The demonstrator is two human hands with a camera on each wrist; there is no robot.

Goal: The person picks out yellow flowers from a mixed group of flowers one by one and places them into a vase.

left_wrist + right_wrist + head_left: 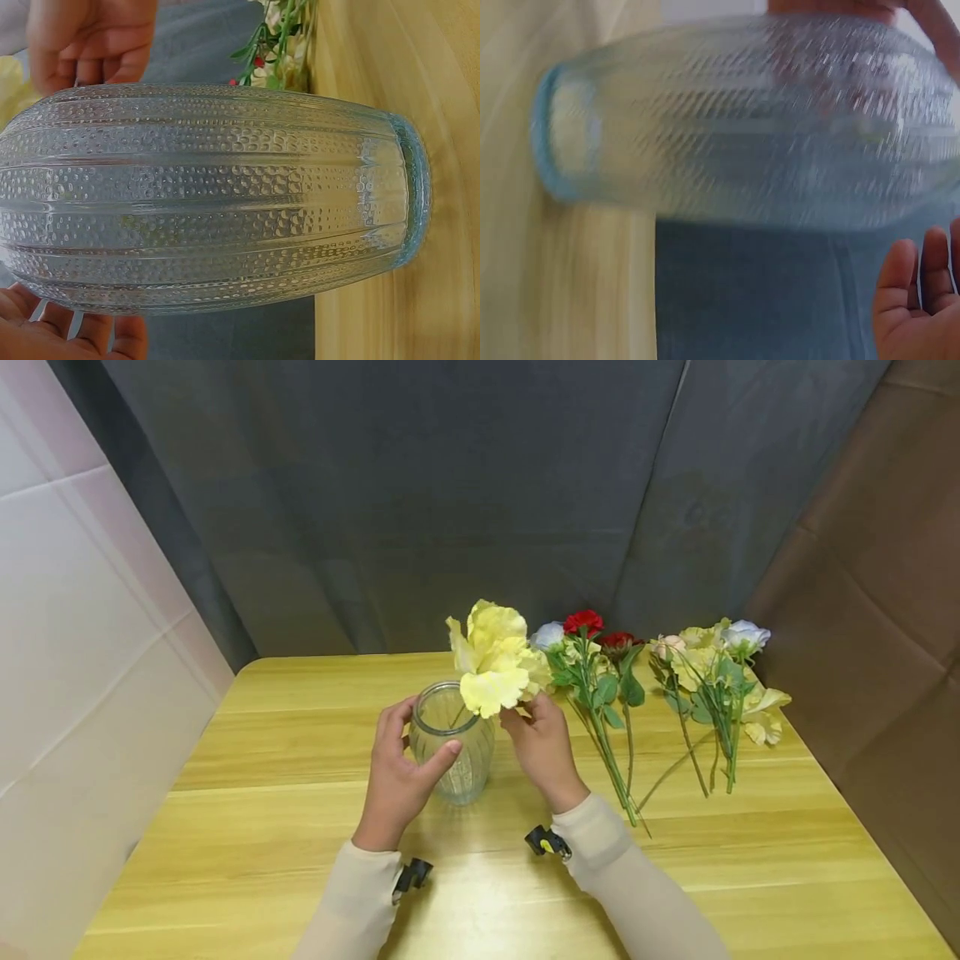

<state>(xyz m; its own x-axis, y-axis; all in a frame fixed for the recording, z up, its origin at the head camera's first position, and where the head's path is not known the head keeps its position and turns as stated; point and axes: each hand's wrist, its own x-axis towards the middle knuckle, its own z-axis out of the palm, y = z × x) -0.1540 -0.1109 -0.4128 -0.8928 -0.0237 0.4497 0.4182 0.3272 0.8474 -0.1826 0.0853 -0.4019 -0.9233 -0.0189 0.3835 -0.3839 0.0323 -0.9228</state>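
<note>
Left hand [400, 775] curled round upper glass vase [468, 774] on worktop [262, 843]; likely rigid, slick, breakable, grip the belly. Right hand [546, 750] half-curled at yellow flower [492, 664] over the mouth, pinch unclear. Probably light, floppy petals; take the stem.

Clear ribbed glass vase [463, 770] stands upright; yellow flower [492, 664] leans over its rim, stem apparently inside.

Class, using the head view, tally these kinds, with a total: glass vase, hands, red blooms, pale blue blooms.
Glass vase: 1
Hands: 2
Red blooms: 2
Pale blue blooms: 2
Total: 7
</note>
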